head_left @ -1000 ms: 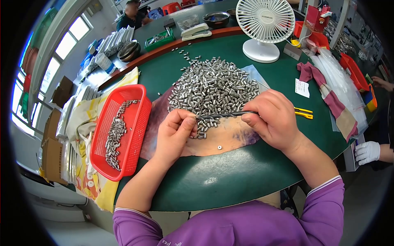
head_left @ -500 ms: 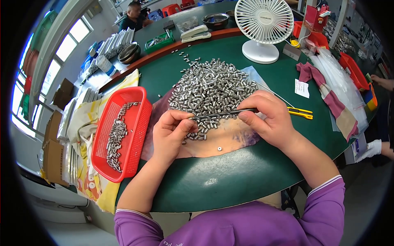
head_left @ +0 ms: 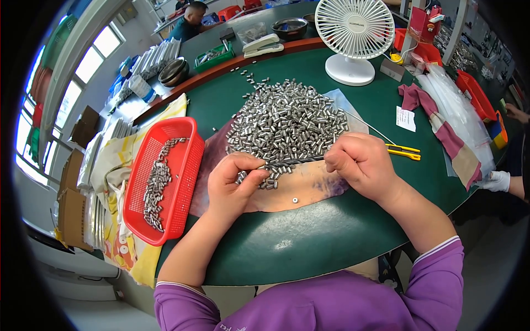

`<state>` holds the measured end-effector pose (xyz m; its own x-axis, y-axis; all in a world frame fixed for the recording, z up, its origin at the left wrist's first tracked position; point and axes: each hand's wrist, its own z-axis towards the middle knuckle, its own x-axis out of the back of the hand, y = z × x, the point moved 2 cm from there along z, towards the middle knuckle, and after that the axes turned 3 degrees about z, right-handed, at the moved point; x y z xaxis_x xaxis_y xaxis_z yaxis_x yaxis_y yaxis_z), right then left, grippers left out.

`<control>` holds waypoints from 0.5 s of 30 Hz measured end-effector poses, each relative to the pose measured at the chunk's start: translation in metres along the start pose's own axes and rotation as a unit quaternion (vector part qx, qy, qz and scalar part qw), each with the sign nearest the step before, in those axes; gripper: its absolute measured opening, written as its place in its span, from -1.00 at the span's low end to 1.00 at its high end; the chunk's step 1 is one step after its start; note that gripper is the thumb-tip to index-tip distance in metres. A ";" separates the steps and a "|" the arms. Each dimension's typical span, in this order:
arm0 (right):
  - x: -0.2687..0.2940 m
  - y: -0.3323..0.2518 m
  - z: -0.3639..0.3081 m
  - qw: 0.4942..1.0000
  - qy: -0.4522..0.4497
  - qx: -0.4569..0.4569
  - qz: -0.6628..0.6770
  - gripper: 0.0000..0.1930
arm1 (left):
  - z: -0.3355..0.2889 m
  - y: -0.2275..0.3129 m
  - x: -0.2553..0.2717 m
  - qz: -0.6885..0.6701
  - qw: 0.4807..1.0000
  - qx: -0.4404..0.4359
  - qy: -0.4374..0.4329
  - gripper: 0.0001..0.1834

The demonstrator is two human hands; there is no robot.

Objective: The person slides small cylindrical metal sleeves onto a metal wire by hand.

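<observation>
Biggest worry imo is the bit slipping. It spans the gap between the two hands, right over the near side of the pile, and if the pinch slackens or the twist jams, those spiral edges could nick a bare fingertip. A slick cylinder could also ping out of the pinch and vanish among its lookalikes. And that stray cylinder near the front edge of the cloth could get knocked off by a wrist, I reckon.

Pose-wise, the left hand has thumb and forefinger clamped at the bit's tip, seemingly on a cylinder, tho they hide most of it. The right hand is balled up round the bit's other end, thumb pressed to the curled forefinger. Forearms angle inward from the lower edge, with the basket left of the left hand.
</observation>
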<state>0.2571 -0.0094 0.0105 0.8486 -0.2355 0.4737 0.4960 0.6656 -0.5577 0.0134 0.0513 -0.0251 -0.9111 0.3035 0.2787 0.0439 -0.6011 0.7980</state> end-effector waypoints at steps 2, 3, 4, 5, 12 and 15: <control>-0.001 0.005 -0.004 0.976 -0.055 -0.168 0.125 -0.66 | 0.001 0.003 -0.002 0.098 0.991 -0.094 -0.005 -0.85; -0.001 0.005 -0.004 0.976 -0.054 -0.168 0.124 -0.66 | 0.000 0.003 -0.005 -0.033 0.999 0.000 0.018 -0.88; -0.002 0.005 -0.004 0.970 -0.042 -0.201 0.132 -0.63 | -0.001 0.002 -0.006 -0.161 0.982 0.094 0.042 -0.89; -0.003 0.006 -0.004 0.962 -0.031 -0.234 0.141 -0.59 | -0.001 0.000 -0.003 -0.159 0.982 0.094 0.043 -0.89; -0.005 0.020 -0.007 0.961 0.067 -0.177 0.200 -0.70 | 0.002 -0.010 -0.004 -0.406 0.895 0.181 -0.015 -0.63; -0.006 0.018 -0.008 0.959 0.045 -0.145 0.239 -0.76 | 0.002 -0.009 -0.006 -0.396 0.900 0.179 -0.034 -0.61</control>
<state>0.2624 -0.0014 -0.0084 0.9978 -0.0209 0.0625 0.0647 0.4913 -0.8686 0.0197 0.0563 -0.0330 -0.6879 0.5836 -0.4315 -0.4687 0.0968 0.8780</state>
